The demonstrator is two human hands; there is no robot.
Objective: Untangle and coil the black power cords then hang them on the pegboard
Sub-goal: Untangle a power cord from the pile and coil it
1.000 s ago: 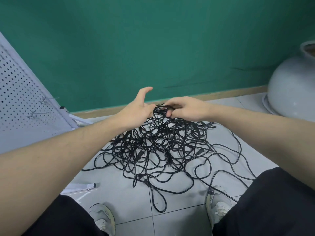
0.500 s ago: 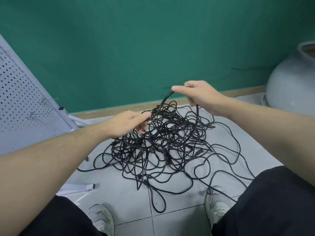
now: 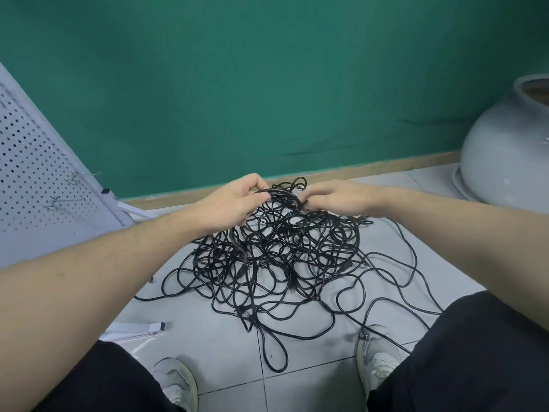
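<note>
Pale grey floor tiles meet a green wall along a tan skirting strip, and we look down at them between our knees. Far left, we see the white pegboard leaning back at a slant, with a few wire hooks on its face and its white foot bar lying flat on the tiles.

Our left hand has its fingers curled, thumb and forefinger pinching a bundled length of black cord. That length runs roughly level from left to right, sagging a little toward our right hand, whose curled fingers grip its other end.

Below both hands, the black power cords lie on the floor in one dense heap of glossy, thin, overlapping loops. Stray loops trail outward: one toward our left shoe, others sweeping right past our right shoe.

Far right, a large pale rounded pot stands against the wall.
</note>
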